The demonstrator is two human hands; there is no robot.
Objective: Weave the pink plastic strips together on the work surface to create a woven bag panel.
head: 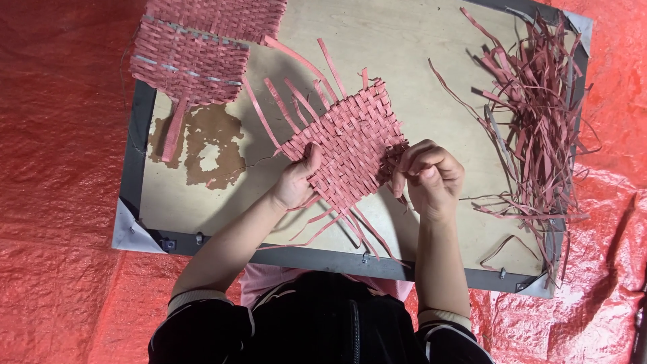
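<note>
1. We hold the woven mat (350, 145), a pink square of interlaced flat strips, near the middle of the counter (404, 54), tilted like a diamond just above the board.
2. Our left hand (296, 180) pinches its near-left edge, thumb on top; our right hand (430, 176) is curled tight on a strip end at the mat's right edge.
3. The mat looks light and floppy (thin strips, loose ends trailing off every side), so we judge it bends easily and its edge strips could slide out.
4. Gripping the woven body rather than the free ends seems safest.
5. A pile of loose strips (532, 108) lies at the right; two finished woven pieces (195, 54) sit far left.
</note>
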